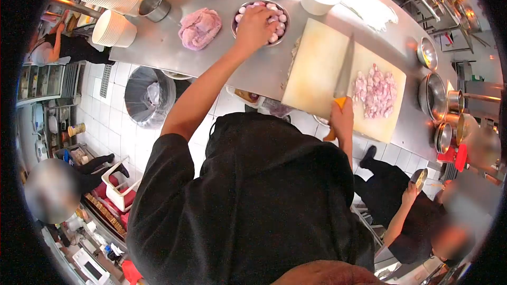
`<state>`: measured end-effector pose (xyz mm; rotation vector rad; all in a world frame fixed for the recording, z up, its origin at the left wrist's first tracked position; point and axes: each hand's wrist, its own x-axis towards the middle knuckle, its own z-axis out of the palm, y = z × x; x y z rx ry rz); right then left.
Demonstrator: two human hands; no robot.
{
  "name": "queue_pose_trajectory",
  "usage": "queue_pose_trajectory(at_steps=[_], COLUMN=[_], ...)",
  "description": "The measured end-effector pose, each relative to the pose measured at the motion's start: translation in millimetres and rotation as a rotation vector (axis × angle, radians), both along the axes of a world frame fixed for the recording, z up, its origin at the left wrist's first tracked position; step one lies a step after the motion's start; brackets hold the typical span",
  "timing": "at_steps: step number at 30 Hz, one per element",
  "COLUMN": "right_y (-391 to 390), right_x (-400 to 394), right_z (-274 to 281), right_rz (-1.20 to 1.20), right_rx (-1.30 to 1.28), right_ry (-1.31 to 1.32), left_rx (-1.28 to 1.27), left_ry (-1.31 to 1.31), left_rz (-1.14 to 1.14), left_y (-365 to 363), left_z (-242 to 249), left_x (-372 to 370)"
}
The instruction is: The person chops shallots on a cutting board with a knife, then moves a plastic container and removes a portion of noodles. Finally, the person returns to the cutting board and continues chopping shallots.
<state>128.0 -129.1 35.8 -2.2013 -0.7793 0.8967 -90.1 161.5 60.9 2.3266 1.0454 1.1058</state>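
A round metal bowl (233, 27) holds several small pinkish-white bulbs (281, 18) that look like peeled shallots. My left hand (255, 29) reaches into it, fingers curled down among the bulbs. The fingertips are hidden, so what they grip does not show. In my right hand (341, 119) is the yellow handle of a large knife (346, 71), its blade pointing away from me over the white cutting board (315, 63). To the right of the blade lies a spread of chopped pinkish-white pieces (376, 92) on the board.
A plastic bag of something pink (199, 29) lies left of the bowl on the steel table (174, 47). White tub stacks (113, 29) and a metal cup (154, 6) stand farther left. Metal bowls (433, 97) line the right end. A lined bin (150, 97) is below; other people work nearby.
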Motion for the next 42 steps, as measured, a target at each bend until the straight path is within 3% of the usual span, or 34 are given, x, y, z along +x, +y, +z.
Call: queue_pose_trajectory(at_steps=[2, 6, 9, 14, 15, 18, 22, 26, 28, 34, 42], right_y=[-8.7, -13.4, -8.7, 10.4, 15.7, 15.8, 19.2, 25.2, 26.6, 24.5, 16.3], right_x=[19.4, 32.9, 18.5, -25.3, -36.6, -43.5, -48.8, -55.1, -57.9, -61.3, -62.3], right_z=[-16.1, -14.3, 0.6, 15.5, 31.1, 11.2, 8.0, 16.6, 18.1, 18.4, 23.8], right_rz=[-0.037, -0.029, -0.029, -0.016, -0.065, 0.006, -0.008, 0.044, 0.043, 0.048, 0.095], right_rx=[0.008, -0.005, 0.015, 0.05, -0.006, 0.059, -0.009, -0.028, -0.044, -0.024, 0.029], right_ry=[-0.093, -0.226, -0.198, -0.149, -0.023, -0.197, -0.229, -0.367, -0.389, -0.366, -0.359], left_rx=[0.088, 0.142, -0.022, -0.04, -0.047, -0.074, -0.243, -0.359, -0.345, -0.412, -0.233], left_ry=[-0.022, 0.206, 0.317, 0.293, 0.281, 0.153, -0.065, -0.164, -0.097, -0.122, -0.156], left_rz=[0.014, -0.12, -0.153, -0.104, -0.104, -0.094, -0.21, -0.539, -0.593, -0.633, -0.562], left_y=[13.6, 50.2, 51.3, 61.5, 59.6, 52.2, 13.2, -50.0, -76.9, -109.5, -113.8], left_z=[-1.1, -11.2, 1.6, -11.7, -8.9, 5.4, 31.2, -5.2, -17.9, -44.9, -66.9], left_x=[3.6, 8.6, 9.5, 11.2, 10.1, 4.0, 2.5, 19.0, 26.1, 51.0, 48.0])
